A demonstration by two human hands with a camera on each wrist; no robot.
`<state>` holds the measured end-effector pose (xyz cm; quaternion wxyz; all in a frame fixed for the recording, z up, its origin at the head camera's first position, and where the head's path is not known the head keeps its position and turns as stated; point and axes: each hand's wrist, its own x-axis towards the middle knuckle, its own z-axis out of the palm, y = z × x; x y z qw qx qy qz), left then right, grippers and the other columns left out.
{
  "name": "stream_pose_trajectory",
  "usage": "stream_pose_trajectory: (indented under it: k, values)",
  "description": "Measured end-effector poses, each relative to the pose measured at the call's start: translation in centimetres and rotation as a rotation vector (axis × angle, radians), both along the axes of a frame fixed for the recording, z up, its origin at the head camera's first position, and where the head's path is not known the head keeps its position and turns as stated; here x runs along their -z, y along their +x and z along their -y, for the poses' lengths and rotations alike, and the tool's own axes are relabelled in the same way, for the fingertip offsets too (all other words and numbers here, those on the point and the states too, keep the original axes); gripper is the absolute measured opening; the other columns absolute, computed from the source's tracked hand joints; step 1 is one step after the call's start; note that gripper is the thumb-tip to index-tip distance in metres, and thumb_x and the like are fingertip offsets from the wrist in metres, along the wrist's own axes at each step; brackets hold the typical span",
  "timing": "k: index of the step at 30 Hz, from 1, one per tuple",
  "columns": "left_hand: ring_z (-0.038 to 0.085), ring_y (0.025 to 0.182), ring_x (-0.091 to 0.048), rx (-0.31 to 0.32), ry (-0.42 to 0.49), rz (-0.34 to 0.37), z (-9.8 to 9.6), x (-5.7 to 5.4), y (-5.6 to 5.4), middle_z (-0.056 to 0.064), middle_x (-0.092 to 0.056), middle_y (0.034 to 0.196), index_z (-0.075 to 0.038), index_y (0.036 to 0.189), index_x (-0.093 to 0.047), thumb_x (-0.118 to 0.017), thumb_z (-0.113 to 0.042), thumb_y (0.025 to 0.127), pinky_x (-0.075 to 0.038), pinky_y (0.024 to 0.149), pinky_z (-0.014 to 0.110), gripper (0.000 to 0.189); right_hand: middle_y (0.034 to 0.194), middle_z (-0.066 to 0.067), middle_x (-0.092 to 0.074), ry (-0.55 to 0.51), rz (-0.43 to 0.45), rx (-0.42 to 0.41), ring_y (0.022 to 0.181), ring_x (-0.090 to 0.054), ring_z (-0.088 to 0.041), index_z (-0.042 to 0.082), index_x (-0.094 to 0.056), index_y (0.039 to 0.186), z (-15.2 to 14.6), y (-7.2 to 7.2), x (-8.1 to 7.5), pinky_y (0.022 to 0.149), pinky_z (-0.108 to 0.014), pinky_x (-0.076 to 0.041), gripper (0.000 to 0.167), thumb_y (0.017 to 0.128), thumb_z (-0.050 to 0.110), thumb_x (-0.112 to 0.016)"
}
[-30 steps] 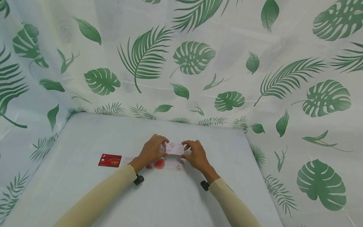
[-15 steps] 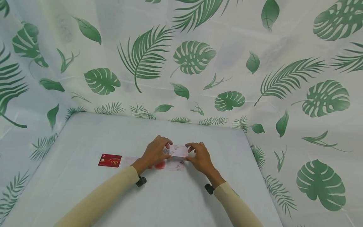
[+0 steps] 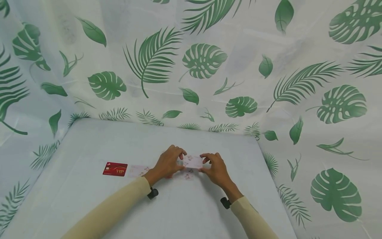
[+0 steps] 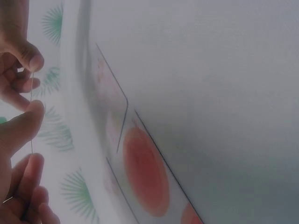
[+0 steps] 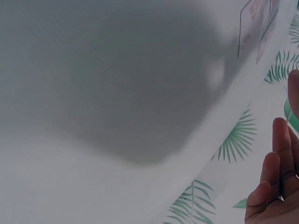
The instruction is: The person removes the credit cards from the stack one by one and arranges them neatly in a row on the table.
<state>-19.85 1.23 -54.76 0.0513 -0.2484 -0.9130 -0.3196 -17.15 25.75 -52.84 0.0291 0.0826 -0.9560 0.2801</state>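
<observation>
In the head view, a pale pink card with a flower print (image 3: 193, 162) is held up over the table by both hands. My left hand (image 3: 168, 162) pinches its left edge between thumb and fingers, and my right hand (image 3: 218, 171) pinches the right edge the same way. The left wrist view shows this card edge-on as a thin line. Below it on the table lie a pink patterned card (image 4: 111, 93) and a card with a red round print (image 4: 145, 172). Another pink card (image 3: 138, 170) lies left of my left hand, whose wrist partly hides the row.
A red VIP card (image 3: 115, 169) lies at the left end of the row. The white-covered table (image 3: 179, 212) meets leaf-printed sheeting (image 3: 167, 109) at the back and sides. Dark wrist cameras sit under both sleeves.
Both hands have moved to the right and slightly towards me, carrying the pink flower card with them. More of the pink card beside the VIP card shows now.
</observation>
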Motion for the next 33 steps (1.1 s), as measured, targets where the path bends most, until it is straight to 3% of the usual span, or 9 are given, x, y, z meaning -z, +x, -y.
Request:
stream_pose_trajectory:
  k: [21, 33]
  values:
    - [0.013, 0.09, -0.049, 0.04, 0.052, 0.003, -2.6, 0.2, 0.8, -0.001, -0.069, 0.097, -0.011, 0.121, -0.071, -0.097, -0.027, 0.078, -0.045, 0.074, 0.026, 0.052, 0.099, 0.0, -0.071, 0.008, 0.018, 0.058, 0.099, -0.057, -0.02, 0.018, -0.074, 0.128, -2.3, 0.9, 0.6, 0.087, -0.037, -0.047, 0.058, 0.075, 0.016, -0.098]
    - [0.013, 0.088, -0.05, 0.047, 0.032, -0.006, -3.8, 0.7, 1.0, -0.001, -0.07, 0.094, -0.011, 0.12, -0.073, -0.097, -0.027, 0.077, -0.044, 0.071, 0.023, 0.051, 0.1, 0.0, -0.071, 0.002, 0.077, 0.074, 0.1, -0.058, -0.023, 0.019, -0.075, 0.129, -3.3, 1.4, 1.0, 0.086, -0.037, -0.047, 0.057, 0.076, 0.019, -0.098]
